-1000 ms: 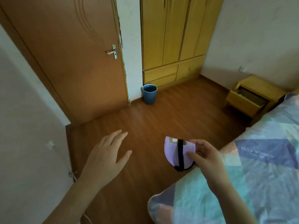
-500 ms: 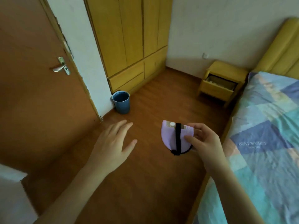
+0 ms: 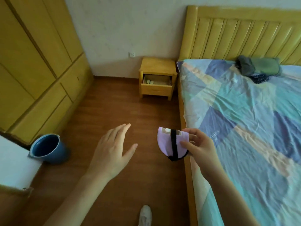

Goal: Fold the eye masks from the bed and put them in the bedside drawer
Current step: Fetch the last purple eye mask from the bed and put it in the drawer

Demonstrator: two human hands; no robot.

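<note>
My right hand [image 3: 199, 145] pinches a folded lilac eye mask [image 3: 166, 141] with a black strap across it, held over the floor beside the bed [image 3: 244, 119]. My left hand [image 3: 112, 149] floats empty to its left, fingers straight and spread. Ahead against the wall stands the yellow bedside table [image 3: 158, 66] with its drawer [image 3: 156, 88] pulled out; a small pale item [image 3: 149, 81] lies inside. Dark and green bundled cloth [image 3: 259, 66] rests near the headboard.
A yellow wardrobe [image 3: 37, 66] lines the left side. A blue bin [image 3: 47, 148] stands on the wooden floor near its corner. A white shoe [image 3: 145, 215] shows at the bottom edge. A bare strip of floor runs between wardrobe and bed toward the table.
The view has swung right, from the door to the bedside table and headboard. Both hands keep their pose, the right still holding the folded mask.
</note>
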